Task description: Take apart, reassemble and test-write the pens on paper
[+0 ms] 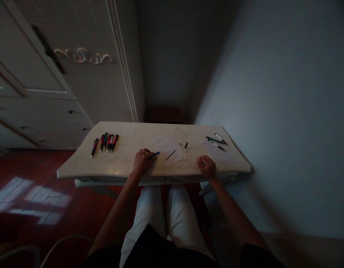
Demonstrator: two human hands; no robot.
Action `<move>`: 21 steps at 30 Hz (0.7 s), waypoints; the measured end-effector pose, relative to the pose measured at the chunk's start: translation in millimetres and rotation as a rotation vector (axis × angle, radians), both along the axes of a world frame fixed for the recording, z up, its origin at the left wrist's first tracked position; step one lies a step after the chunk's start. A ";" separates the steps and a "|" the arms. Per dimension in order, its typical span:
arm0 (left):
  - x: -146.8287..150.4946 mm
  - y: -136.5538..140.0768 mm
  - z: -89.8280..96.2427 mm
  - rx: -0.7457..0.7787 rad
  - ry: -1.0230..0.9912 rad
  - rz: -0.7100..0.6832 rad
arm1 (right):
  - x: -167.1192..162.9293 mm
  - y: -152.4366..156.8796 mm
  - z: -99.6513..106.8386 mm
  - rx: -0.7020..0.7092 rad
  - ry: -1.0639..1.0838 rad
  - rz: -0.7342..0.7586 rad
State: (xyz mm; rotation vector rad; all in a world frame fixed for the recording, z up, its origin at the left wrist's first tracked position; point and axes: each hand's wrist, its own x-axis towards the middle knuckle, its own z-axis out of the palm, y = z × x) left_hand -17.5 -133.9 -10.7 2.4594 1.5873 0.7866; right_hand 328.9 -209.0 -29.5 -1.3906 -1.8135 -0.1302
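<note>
My left hand (142, 162) rests on the white table, its fingers closed around a blue pen barrel (154, 155) that points to the right. To the right, my right hand (207, 167) is curled near the table's front edge; whatever is inside its fingers, if anything, is hidden. Between the hands lies a sheet of paper (166, 143) with a thin dark pen refill (171, 154) across it. Just past its right edge are a small black pen part (186, 145) and a thin pale piece (185, 155), too small to make out well.
Several pens with pink, green and dark grips (109, 142) lie in a row at the left, one pen (94, 147) apart from them. At the right, several pens (216, 141) lie by another paper (222, 155). A wall (272, 111) borders the table; a cabinet (105, 89) stands behind left.
</note>
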 end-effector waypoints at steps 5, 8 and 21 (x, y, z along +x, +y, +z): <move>0.8 0.2 -1.7 -0.030 -0.094 0.012 | 0.3 0.7 -1.0 -0.043 0.002 -0.022; -1.6 -0.3 -2.9 -0.024 -0.156 0.058 | 1.6 2.0 -0.6 -0.071 0.046 -0.025; -6.0 -7.8 0.2 0.037 -0.024 0.213 | -34.4 16.6 26.5 -0.222 -0.066 0.189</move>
